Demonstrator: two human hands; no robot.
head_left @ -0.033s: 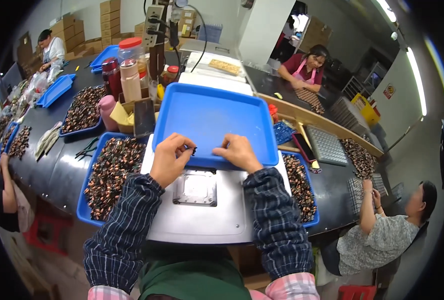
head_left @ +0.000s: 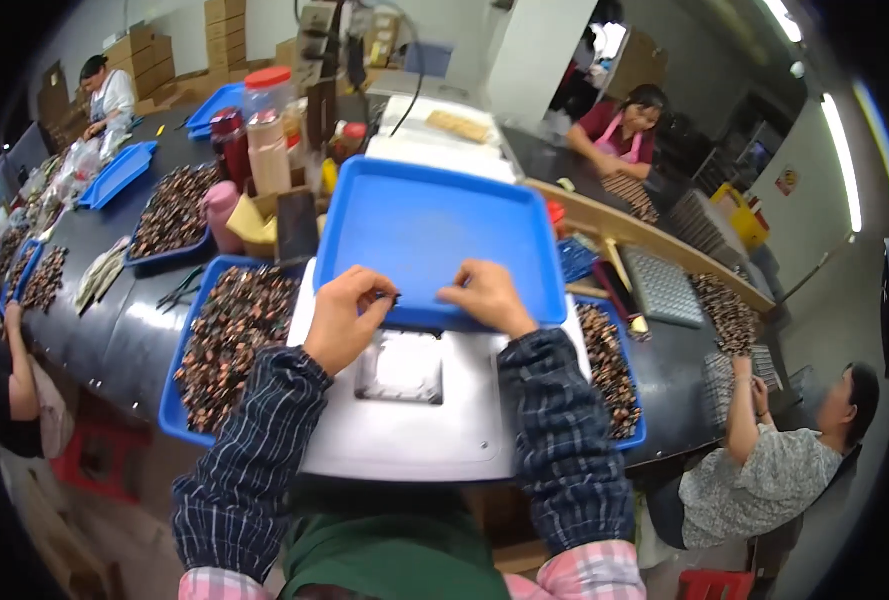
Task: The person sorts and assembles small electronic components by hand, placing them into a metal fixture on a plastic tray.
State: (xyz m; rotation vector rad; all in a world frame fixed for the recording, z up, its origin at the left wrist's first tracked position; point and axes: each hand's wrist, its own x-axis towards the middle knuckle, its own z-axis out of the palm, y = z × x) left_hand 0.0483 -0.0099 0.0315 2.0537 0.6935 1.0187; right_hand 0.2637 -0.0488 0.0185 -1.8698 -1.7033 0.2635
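In front of me a blue plastic tray (head_left: 435, 235) lies tilted on a white machine top. My left hand (head_left: 343, 322) is at its near left edge, thumb and forefinger pinching a small dark part (head_left: 396, 298); the part is too small to make out fully. My right hand (head_left: 493, 298) rests over the tray's near edge, thumb apart from the bent fingers, with nothing visible in it. Just below the hands, a square metal fixture (head_left: 401, 367) is set into the machine's white surface (head_left: 405, 440).
Blue bins of small copper-and-black parts stand left (head_left: 230, 350) and right (head_left: 608, 370). A pink bottle (head_left: 222, 215), jars and green-handled pliers (head_left: 180, 288) sit left. A grey grid tray (head_left: 665, 285) lies right. Co-workers sit at right (head_left: 785, 480), far right (head_left: 620, 135) and far left (head_left: 108, 100).
The whole view has shifted slightly, so things sit a little to the right. Both hands keep nearly the same place at the tray, the left still pinching the small dark part.
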